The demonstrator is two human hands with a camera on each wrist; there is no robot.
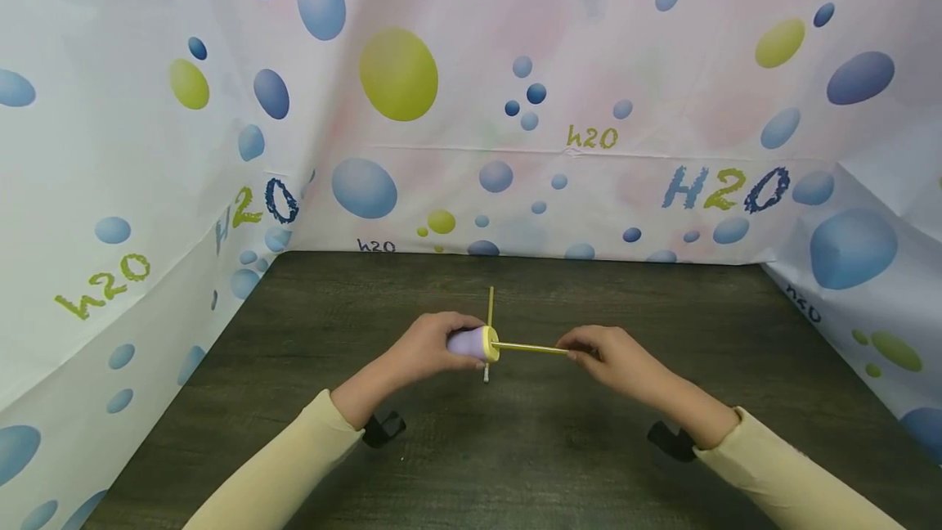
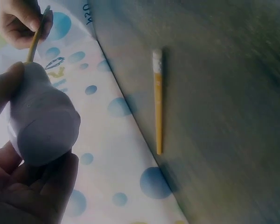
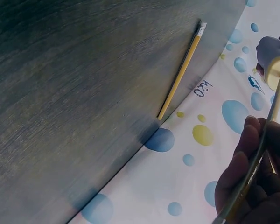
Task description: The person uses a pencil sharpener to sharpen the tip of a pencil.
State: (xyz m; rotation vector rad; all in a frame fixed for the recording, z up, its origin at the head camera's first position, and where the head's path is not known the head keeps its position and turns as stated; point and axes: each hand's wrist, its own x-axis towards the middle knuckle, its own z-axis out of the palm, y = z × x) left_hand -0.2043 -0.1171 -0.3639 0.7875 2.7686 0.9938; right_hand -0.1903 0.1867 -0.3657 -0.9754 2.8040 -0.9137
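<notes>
Sharpener, as the lilac, rounded body appears to be, is held by the person just above the surface, its long axis running across the view, its yellow face turned to the right. The left hand sits at its left end, thumb on one side and fingers on the other, gripping it. The right hand is to the right of the sharpener and apart from it, pinching a yellow pencil between thumb and fingers.

What matters most is the line between the two: the pencil stretches from the right hand to the sharpener's face, its far end at the hole, nearly in line with the body's long axis. How deep that end goes is hidden. Of the two hands, the left is nearer, being on the sharpener itself.

Below the sharpener, a second pencil lies on the surface roughly square to the held one, its whitish end towards the person. Beyond the sharpener hangs a sheet printed with blue and green dots.
</notes>
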